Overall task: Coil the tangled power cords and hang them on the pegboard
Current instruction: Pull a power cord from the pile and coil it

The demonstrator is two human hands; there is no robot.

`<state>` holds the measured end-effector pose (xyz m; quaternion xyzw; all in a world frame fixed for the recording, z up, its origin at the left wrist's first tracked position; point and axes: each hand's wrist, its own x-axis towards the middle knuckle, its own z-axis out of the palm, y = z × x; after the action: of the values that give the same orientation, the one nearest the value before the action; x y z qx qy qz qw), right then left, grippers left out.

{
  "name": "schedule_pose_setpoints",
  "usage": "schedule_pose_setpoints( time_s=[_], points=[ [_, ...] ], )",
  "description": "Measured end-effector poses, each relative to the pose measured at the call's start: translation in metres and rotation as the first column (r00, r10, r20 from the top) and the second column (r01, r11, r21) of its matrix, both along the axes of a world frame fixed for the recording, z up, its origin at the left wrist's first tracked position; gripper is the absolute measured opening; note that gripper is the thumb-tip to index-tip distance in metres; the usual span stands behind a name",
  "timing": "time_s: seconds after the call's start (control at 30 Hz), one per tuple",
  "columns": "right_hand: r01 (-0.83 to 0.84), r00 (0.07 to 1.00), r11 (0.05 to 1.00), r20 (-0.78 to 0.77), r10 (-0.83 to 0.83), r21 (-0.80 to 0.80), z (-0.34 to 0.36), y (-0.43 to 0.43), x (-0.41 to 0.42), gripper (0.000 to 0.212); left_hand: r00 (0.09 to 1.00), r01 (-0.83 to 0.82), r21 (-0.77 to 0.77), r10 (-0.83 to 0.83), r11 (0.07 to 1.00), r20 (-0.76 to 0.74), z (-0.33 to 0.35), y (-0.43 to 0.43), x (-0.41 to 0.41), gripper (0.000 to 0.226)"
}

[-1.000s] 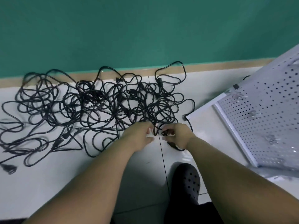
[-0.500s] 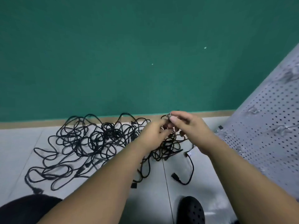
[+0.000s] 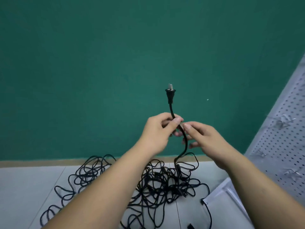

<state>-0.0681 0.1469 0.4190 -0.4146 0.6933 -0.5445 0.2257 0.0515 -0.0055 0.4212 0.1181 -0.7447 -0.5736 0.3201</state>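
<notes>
A black power cord (image 3: 185,146) rises from the tangled pile of black cords (image 3: 158,184) on the white floor. Its plug (image 3: 170,95) stands upright above my hands, prongs up, in front of the green wall. My left hand (image 3: 158,129) pinches the cord just below the plug between thumb and fingers. My right hand (image 3: 203,138) is right beside it, with thumb and fingers curled round the cord a little lower. The white pegboard (image 3: 280,146) with small metal hooks leans at the right edge.
The green wall (image 3: 99,63) meets the white tiled floor (image 3: 24,187) at a tan baseboard. The pegboard's white base frame (image 3: 226,195) lies on the floor at lower right. A loose plug end (image 3: 191,226) lies at the bottom edge.
Both hands have lifted one cord end from the pile up to chest height. The plug now sticks up above my left hand. The view has tilted upward toward the wall.
</notes>
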Motion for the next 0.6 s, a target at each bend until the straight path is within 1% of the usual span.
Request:
schedule_pose_setpoints(
  time_s=[0.07, 0.13, 0.17, 0.2, 0.23, 0.27, 0.3, 0.33, 0.37, 0.4, 0.43, 0.47, 0.5, 0.53, 0.57, 0.6],
  points=[
    [-0.134, 0.99, 0.985, 0.049, 0.129, 0.105, -0.008, -0.003, 0.01, 0.034, 0.997, -0.07, 0.12, 0.074, 0.99, -0.03, -0.005, -0.001, 0.013, 0.015],
    [-0.233, 0.969, 0.948, -0.026, 0.244, 0.215, -0.019, -0.008, 0.019, 0.027, 0.988, -0.146, 0.255, 0.155, 0.956, -0.016, -0.016, -0.005, 0.024, 0.018],
    [-0.255, 0.96, 0.939, -0.057, 0.275, 0.23, -0.023, -0.012, 0.021, 0.023, 0.981, -0.188, 0.299, 0.193, 0.935, 0.013, -0.02, -0.01, 0.027, 0.021],
    [-0.247, 0.96, 0.946, -0.082, 0.268, 0.209, -0.025, -0.016, 0.023, 0.022, 0.972, -0.235, 0.318, 0.229, 0.918, 0.057, -0.023, -0.015, 0.03, 0.025],
    [-0.213, 0.967, 0.963, -0.109, 0.232, 0.164, -0.024, -0.019, 0.024, 0.023, 0.958, -0.287, 0.3, 0.265, 0.91, 0.112, -0.026, -0.02, 0.032, 0.031],
    [-0.164, 0.975, 0.981, -0.134, 0.178, 0.106, -0.022, -0.022, 0.023, 0.024, 0.937, -0.34, 0.24, 0.307, 0.909, 0.165, -0.028, -0.027, 0.035, 0.037],
    [-0.111, 0.981, 0.993, -0.153, 0.117, 0.05, -0.019, -0.024, 0.021, 0.026, 0.906, -0.4, 0.135, 0.368, 0.907, 0.211, -0.032, -0.035, 0.037, 0.041],
    [-0.062, 0.982, 0.998, -0.176, 0.062, 0.01, -0.017, -0.025, 0.019, 0.027, 0.866, -0.454, -0.002, 0.442, 0.891, 0.232, -0.035, -0.042, 0.039, 0.041],
    [-0.024, 0.978, 1.0, -0.206, 0.02, -0.013, -0.015, -0.027, 0.015, 0.027, 0.836, -0.483, -0.149, 0.505, 0.863, 0.214, -0.038, -0.049, 0.041, 0.035],
    [-0.001, 0.971, 1.0, -0.239, -0.004, -0.023, -0.015, -0.028, 0.011, 0.027, 0.838, -0.468, -0.279, 0.521, 0.838, 0.16, -0.039, -0.053, 0.042, 0.025],
    [0.007, 0.966, 1.0, -0.258, -0.014, -0.026, -0.016, -0.03, 0.008, 0.027, 0.876, -0.402, -0.371, 0.47, 0.837, 0.111, -0.039, -0.055, 0.041, 0.017],
    [0.004, 0.966, 0.999, -0.258, -0.012, -0.032, -0.017, -0.032, 0.006, 0.027, 0.925, -0.295, -0.426, 0.368, 0.855, 0.098, -0.041, -0.055, 0.038, 0.021],
    [-0.002, 0.97, 0.999, -0.241, -0.01, -0.047, -0.016, -0.034, 0.006, 0.027, 0.963, -0.165, -0.441, 0.241, 0.882, 0.123, -0.043, -0.054, 0.033, 0.028],
    [-0.004, 0.975, 0.998, -0.22, -0.011, -0.07, -0.015, -0.036, 0.005, 0.028, 0.973, -0.041, -0.422, 0.132, 0.906, 0.189, -0.046, -0.049, 0.03, 0.031],
    [0.0, 0.979, 0.996, -0.201, -0.018, -0.092, -0.013, -0.039, 0.005, 0.027, 0.968, 0.058, -0.373, 0.039, 0.926, 0.247, -0.049, -0.045, 0.026, 0.029],
    [0.011, 0.981, 0.994, -0.192, -0.031, -0.108, -0.012, -0.041, 0.004, 0.027, 0.959, 0.117, -0.316, -0.023, 0.941, 0.284, -0.051, -0.041, 0.023, 0.023]
  ],
)
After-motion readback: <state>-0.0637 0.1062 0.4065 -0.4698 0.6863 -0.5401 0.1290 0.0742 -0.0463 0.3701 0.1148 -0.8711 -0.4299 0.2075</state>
